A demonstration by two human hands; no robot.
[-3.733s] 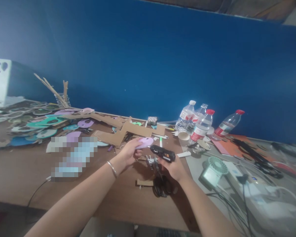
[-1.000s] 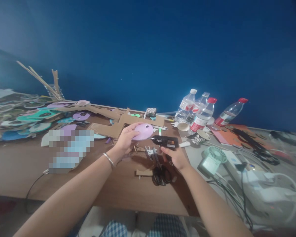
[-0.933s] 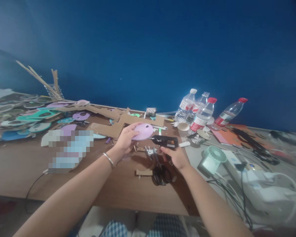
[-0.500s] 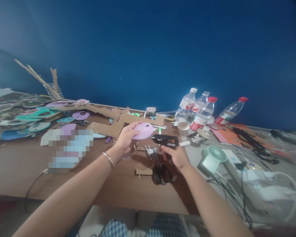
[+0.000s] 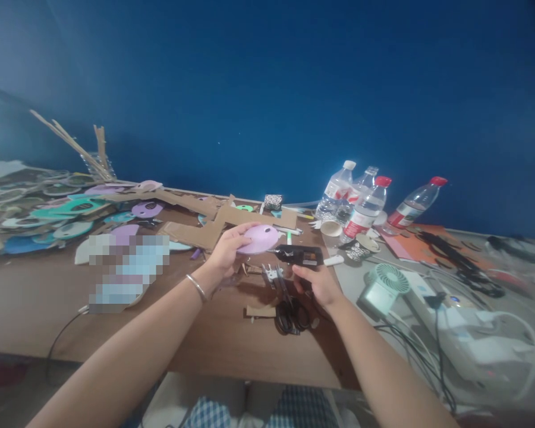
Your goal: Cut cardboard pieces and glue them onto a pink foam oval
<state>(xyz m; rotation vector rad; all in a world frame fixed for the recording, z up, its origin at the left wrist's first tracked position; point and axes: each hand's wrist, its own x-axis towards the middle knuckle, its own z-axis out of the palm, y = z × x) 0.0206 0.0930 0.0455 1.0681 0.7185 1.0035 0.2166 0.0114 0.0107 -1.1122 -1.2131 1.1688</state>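
Pinched in my left hand is a lilac paper cutout, rounded, with a dark eye-like spot near its top edge. My right hand wraps round the handle of a black glue gun. The gun's nozzle points left, at or close to the cutout's lower right edge; whether it touches I cannot tell. On the brown table below lie black-handled scissors and a small cardboard strip.
Cardboard pieces lie behind my hands, with a pile of coloured cutouts at left. Several plastic bottles stand at back right. A small green fan and a power strip with cables are at right.
The cutout has shifted slightly down, and the glue gun sits a touch lower with its nozzle still by the cutout's edge. Both hands keep their grips.
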